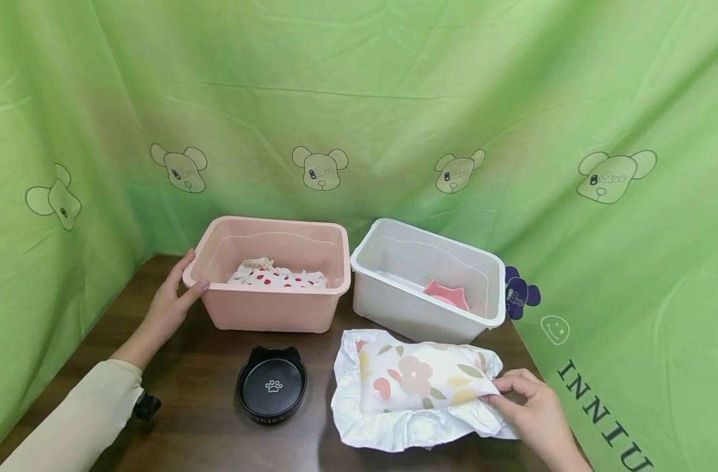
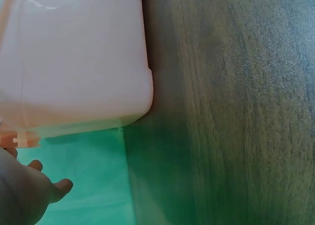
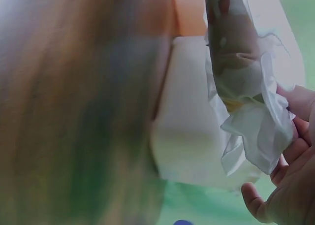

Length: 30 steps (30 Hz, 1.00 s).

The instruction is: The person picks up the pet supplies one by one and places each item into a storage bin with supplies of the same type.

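My left hand rests at the front left corner of a pink plastic bin, thumb and fingers spread along its rim. Inside the bin lies a white cloth with red spots. On the other side, my right hand pinches the right end of a small floral pillow with a white ruffled edge. In the right wrist view the ruffle hangs from between thumb and fingers. The pillow is held in front of a white bin, which contains a pink cat-eared dish.
A black cat-eared bowl with a paw print stands on the dark wooden table, in front of the pink bin. The two bins stand side by side at the back. Green curtain with bear faces surrounds the table's back and sides.
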Tool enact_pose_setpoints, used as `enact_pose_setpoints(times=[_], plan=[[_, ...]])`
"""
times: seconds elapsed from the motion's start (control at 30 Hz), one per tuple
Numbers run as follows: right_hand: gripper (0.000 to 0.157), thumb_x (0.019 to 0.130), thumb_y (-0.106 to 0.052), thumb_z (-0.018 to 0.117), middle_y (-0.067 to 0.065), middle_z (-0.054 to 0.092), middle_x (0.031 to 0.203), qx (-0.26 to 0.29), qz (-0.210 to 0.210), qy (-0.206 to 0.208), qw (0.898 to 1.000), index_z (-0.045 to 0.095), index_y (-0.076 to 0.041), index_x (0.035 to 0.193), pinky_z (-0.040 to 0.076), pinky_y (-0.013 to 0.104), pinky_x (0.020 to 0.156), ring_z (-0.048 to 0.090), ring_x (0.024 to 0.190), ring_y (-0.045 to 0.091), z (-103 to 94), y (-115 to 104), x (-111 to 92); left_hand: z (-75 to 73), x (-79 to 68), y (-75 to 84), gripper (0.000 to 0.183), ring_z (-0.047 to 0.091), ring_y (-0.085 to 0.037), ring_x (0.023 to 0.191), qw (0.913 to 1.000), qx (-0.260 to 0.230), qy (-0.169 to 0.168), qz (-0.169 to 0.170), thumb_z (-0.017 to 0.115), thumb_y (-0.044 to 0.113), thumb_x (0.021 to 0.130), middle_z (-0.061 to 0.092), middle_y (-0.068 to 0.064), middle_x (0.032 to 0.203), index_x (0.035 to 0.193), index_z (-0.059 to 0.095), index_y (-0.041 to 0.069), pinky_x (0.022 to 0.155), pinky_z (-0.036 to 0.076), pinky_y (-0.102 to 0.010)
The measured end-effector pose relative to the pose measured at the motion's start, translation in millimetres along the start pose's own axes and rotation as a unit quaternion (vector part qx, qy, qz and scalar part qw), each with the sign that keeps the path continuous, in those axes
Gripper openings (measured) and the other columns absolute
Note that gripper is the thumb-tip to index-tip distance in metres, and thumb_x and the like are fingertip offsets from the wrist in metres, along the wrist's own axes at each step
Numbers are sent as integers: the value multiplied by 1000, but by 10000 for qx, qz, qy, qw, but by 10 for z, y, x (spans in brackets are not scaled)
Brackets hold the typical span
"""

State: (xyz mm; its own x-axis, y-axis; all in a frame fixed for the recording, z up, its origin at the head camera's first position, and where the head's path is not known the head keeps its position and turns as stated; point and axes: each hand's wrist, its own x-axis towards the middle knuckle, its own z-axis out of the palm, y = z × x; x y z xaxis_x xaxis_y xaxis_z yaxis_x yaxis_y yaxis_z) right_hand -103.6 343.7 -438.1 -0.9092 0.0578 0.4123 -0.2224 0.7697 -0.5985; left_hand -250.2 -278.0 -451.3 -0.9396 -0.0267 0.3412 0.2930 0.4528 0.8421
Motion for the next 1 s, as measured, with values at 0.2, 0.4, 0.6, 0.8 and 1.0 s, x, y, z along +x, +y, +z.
enact_pose_setpoints(times=[0.2,0.4,0.6,0.8,1.0], plan=[[23,68,-1,91,-13,67,90,103,-94,66,9999,79,-17,79,40,10,81,55,89,-6,-144,-204,162,-7,31,26,78,14,-38,156,9998,82,-166,-101,63,33,102,17,-8,171,165,20,16,121,15,-66],[19,71,-1,89,-14,68,93,95,-94,34,9999,80,-13,82,39,9,83,55,92,-6,-285,-417,347,-21,82,70,84,13,-43,155,9980,326,-474,-281,61,41,102,11,-11,172,166,13,16,117,17,-73],[14,75,-1,88,-16,68,93,350,-182,85,9992,79,-7,84,39,11,85,54,96,-3,-344,-588,600,-8,75,102,85,12,-43,155,9973,260,-543,-415,61,43,102,10,-11,172,166,12,15,117,17,-72],[11,78,-6,88,-19,68,92,482,-152,144,9986,80,-7,84,40,11,80,55,95,0,-363,-746,858,-3,77,112,87,12,-45,155,9969,163,-588,-498,61,43,102,8,-11,172,167,10,16,116,18,-73],[12,80,-11,87,-22,66,90,620,-11,119,9980,79,-3,85,42,13,75,55,95,2,-341,-930,1124,-4,92,115,86,14,-45,154,9967,81,-603,-533,62,40,102,9,-11,172,167,10,16,116,19,-73]])
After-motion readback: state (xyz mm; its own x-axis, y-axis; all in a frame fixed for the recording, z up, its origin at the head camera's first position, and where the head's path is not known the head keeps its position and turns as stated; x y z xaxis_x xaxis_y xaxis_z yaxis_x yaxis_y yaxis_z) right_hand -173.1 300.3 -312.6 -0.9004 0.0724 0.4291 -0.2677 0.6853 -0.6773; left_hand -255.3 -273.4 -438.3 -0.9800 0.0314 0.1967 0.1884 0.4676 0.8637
